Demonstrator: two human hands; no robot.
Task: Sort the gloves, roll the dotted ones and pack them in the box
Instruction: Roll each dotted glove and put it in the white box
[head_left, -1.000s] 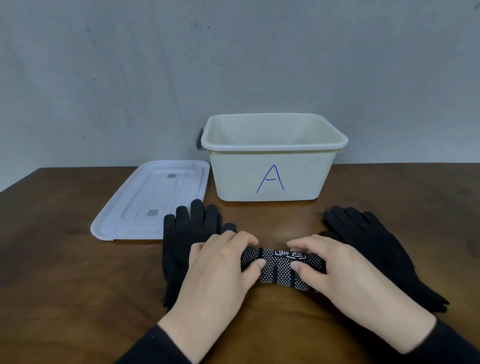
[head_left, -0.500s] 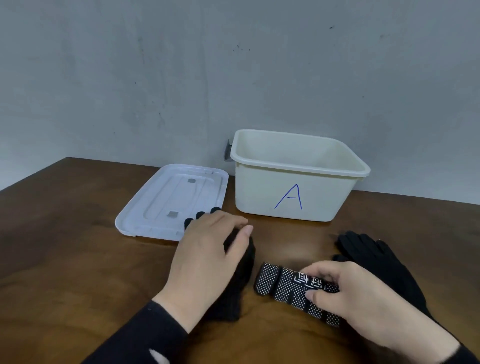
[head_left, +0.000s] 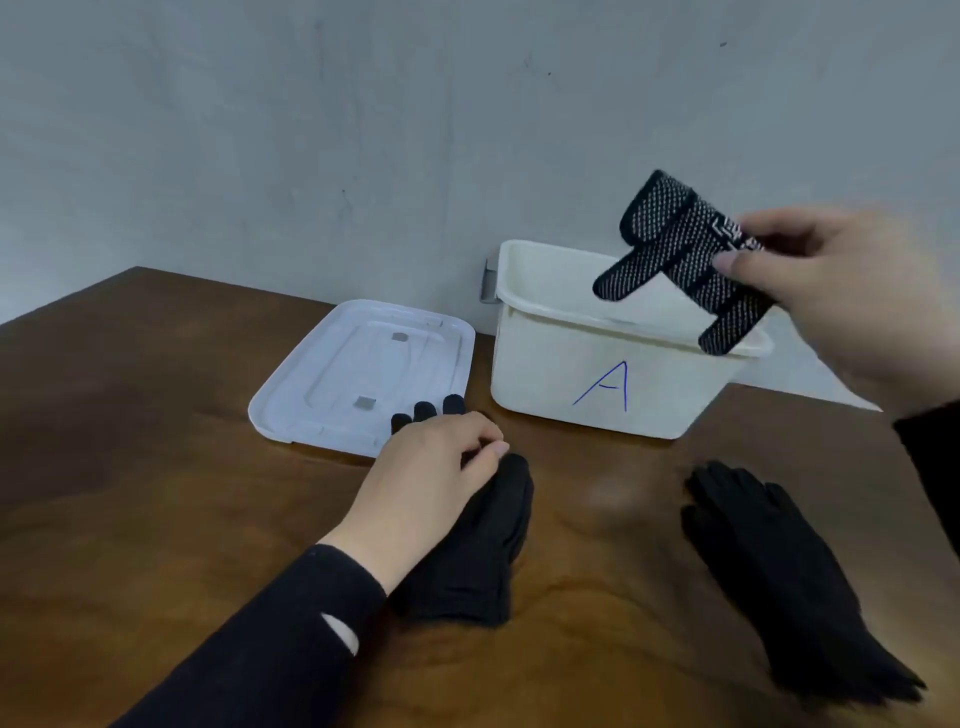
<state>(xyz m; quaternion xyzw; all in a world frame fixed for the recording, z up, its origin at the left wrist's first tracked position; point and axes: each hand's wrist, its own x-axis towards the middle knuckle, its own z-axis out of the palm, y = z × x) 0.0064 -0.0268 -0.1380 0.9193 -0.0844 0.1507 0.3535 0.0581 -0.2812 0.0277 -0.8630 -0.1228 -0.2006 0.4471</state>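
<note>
A brown wooden table (head_left: 130, 467) runs up to a grey wall (head_left: 363, 130); at its far edge stands an open white box (head_left: 550, 374) marked with a blue "A", a white lid (head_left: 332, 379) lying flat just beside it toward the left. Two plain black gloves lie nearer the front edge, one (head_left: 769, 566) toward the right, one (head_left: 483, 551) mid-table under the left hand (head_left: 421, 483), whose fingers curl loosely on it. The right hand (head_left: 841, 291), blurred, pinches the dotted gloves (head_left: 680, 260) above the box's right rim, their fingers hanging loose.
</note>
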